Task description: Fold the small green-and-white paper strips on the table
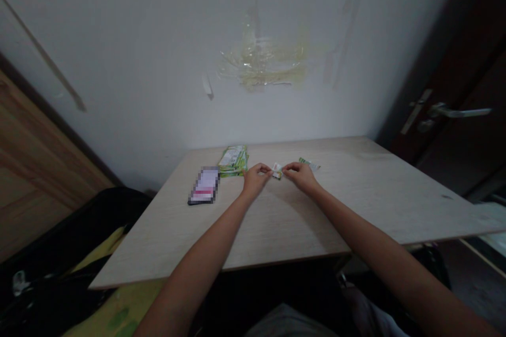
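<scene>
Between my two hands is a small white packet (277, 171) with green and yellow print. My left hand (256, 176) pinches its left edge, and my right hand (301, 175) pinches the right edge. What the packet contains cannot be made out. Just beyond my right hand lies a flat green-and-white piece (309, 164), partly hidden by that hand. Left of my left hand, near the wall, sits a stack of green-and-white packets (233, 160).
A phone (204, 185) with a blurred screen lies at the left of the pale wooden table (356, 189). The wall (158, 63) behind carries old clear tape (269, 66). A dark door with a metal handle (458, 111) stands at the right.
</scene>
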Demonstrator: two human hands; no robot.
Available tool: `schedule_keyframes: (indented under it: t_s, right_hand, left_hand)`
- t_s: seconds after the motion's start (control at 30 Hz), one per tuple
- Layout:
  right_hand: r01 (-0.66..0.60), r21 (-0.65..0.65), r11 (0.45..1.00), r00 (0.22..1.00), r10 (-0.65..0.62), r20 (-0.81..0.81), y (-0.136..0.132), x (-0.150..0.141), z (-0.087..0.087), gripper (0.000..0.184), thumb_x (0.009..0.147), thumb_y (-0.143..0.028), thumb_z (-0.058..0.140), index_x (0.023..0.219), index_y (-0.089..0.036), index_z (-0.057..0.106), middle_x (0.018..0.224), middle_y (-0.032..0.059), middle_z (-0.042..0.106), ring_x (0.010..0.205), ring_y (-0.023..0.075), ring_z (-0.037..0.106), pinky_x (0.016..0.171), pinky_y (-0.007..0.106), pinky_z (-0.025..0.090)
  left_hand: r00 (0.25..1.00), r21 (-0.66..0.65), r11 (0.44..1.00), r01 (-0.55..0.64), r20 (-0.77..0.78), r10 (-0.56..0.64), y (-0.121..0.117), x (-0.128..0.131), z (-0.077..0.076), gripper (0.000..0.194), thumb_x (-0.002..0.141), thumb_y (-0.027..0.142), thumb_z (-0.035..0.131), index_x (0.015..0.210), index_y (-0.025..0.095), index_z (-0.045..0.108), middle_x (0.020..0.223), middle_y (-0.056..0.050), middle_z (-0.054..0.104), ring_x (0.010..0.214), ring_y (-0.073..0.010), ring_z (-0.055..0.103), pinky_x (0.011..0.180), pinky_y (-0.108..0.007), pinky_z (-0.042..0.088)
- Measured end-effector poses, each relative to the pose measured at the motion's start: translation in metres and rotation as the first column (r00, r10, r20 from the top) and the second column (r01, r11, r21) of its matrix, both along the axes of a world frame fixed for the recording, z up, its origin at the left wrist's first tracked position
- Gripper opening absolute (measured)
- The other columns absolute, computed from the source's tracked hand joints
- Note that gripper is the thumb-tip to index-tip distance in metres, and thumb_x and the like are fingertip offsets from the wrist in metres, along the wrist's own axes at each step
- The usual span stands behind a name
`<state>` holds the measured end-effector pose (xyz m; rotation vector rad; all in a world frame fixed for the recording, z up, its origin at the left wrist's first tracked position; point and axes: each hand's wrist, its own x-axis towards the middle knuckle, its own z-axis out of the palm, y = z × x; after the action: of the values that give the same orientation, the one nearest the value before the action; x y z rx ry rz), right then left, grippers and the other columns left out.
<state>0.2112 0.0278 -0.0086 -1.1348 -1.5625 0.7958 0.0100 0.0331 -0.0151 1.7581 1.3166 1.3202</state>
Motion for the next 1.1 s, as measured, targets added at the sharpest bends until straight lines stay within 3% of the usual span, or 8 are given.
schedule_keyframes:
  t_s: [0.1,0.23,0.43,0.9,1.1]
  right_hand:
    - [0.017,0.004,1.0,0.998,-0.017,-0.056,0.001,-0.001,-0.003,0.028,0.066,-0.033,0.074,0.086,-0.013,0.074,0.089,0.0114,0.076,0.082,0.0217,0.069,0.078,0.033,0.054]
    - [-0.036,-0.006,0.999,0.999,0.036,-0.001,0.0,0.0,-0.001,0.036,0.075,-0.036,0.07,0.102,-0.013,0.076,0.094,0.0114,0.077,0.085,0.0229,0.07,0.081,0.035,0.054]
    - [-0.054,-0.002,0.999,0.994,0.054,0.097,-0.001,0.003,0.002,0.022,0.076,-0.032,0.069,0.087,-0.017,0.08,0.092,0.0098,0.079,0.086,0.0255,0.071,0.086,0.039,0.053]
    - [0.013,-0.024,1.0,0.981,-0.008,0.193,0.005,0.0,0.003,0.012,0.072,-0.023,0.072,0.078,-0.015,0.078,0.076,0.0064,0.077,0.07,0.0189,0.067,0.069,0.029,0.049]
    - [-0.014,-0.008,1.0,0.985,0.015,0.17,-0.001,0.002,0.007,0.011,0.072,-0.023,0.07,0.075,-0.016,0.077,0.077,0.007,0.076,0.072,0.0196,0.067,0.072,0.03,0.049]
  left_hand:
    - [1.0,0.003,1.0,-0.003,-0.007,0.003,0.001,-0.001,-0.001,0.019,0.073,0.027,0.075,0.091,0.02,0.074,0.087,-0.006,0.076,0.089,-0.022,0.069,0.088,-0.038,0.05]
    - [1.0,0.004,1.0,0.0,-0.03,0.0,0.0,-0.002,0.002,0.016,0.074,0.025,0.073,0.089,0.018,0.077,0.088,-0.007,0.077,0.085,-0.0208,0.069,0.088,-0.037,0.05]
    - [0.999,0.01,1.0,0.016,-0.04,-0.016,0.0,0.0,0.006,0.012,0.075,0.024,0.071,0.084,0.019,0.077,0.087,-0.006,0.078,0.083,-0.0202,0.069,0.087,-0.036,0.051]
    - [0.986,-0.03,1.0,-0.009,-0.167,0.004,-0.001,-0.007,0.022,0.01,0.072,0.023,0.075,0.08,0.02,0.079,0.076,-0.006,0.076,0.082,-0.0223,0.068,0.085,-0.037,0.05]
    - [0.987,-0.028,1.0,0.001,-0.162,-0.006,-0.007,-0.004,0.02,0.011,0.073,0.026,0.074,0.083,0.022,0.078,0.08,-0.004,0.076,0.088,-0.0235,0.068,0.087,-0.037,0.049]
